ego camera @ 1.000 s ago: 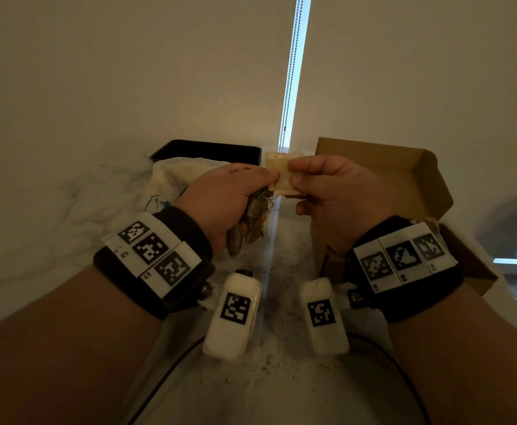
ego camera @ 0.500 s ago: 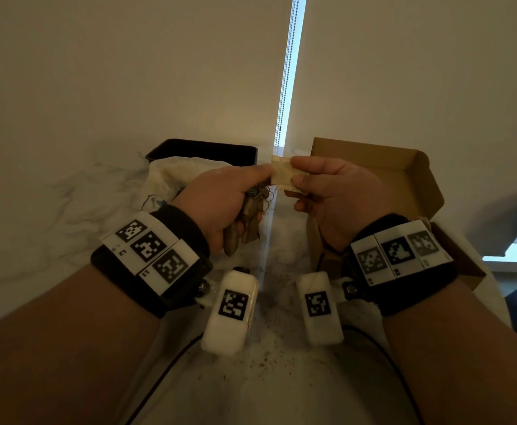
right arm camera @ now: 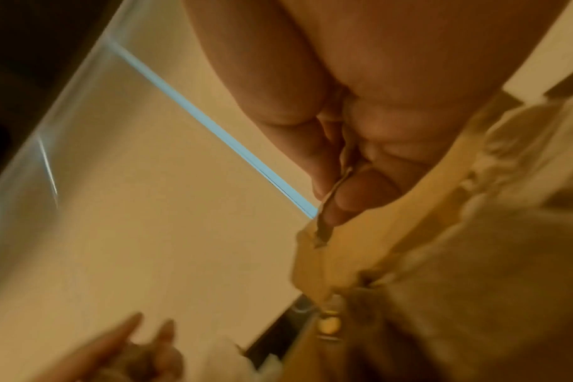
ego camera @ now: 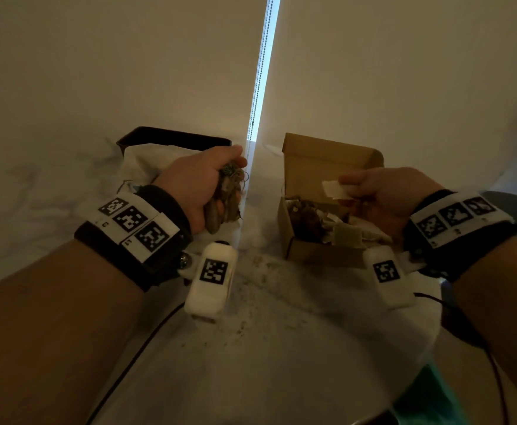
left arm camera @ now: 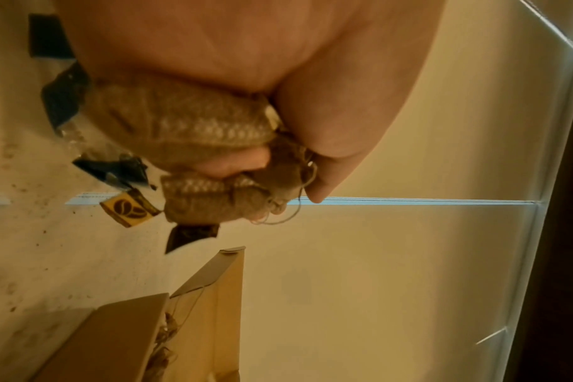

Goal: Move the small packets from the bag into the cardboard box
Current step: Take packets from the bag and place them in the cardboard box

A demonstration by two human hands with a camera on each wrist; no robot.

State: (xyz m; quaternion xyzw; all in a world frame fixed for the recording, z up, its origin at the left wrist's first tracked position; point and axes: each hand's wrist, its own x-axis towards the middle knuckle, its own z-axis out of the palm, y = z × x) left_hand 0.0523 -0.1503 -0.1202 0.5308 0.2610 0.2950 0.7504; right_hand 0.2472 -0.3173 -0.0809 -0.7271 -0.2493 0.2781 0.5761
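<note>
My left hand [ego camera: 211,182] grips a bunch of brown mesh packets [ego camera: 228,199] with tangled strings, held above the white bag [ego camera: 140,167] on the marble table. The left wrist view shows the packets [left arm camera: 193,129] squeezed in the palm, with a small tag [left arm camera: 128,209] dangling. My right hand [ego camera: 373,191] pinches one pale flat packet [ego camera: 335,189] between thumb and fingers over the open cardboard box [ego camera: 309,253]. Several packets [ego camera: 309,220] lie inside the box. The right wrist view is blurred; the pale packet [right arm camera: 324,227] shows edge-on between the fingertips.
A black tray [ego camera: 171,138] stands behind the bag against the wall. The box lid [ego camera: 330,154] stands raised at the back. Dark crumbs dot the marble table [ego camera: 266,317]. A black cable [ego camera: 134,354] runs along the near table surface.
My right hand has carried the pale packet to the right, from beside the left hand to above the box. The left hand keeps its bunch and has stayed near the bag.
</note>
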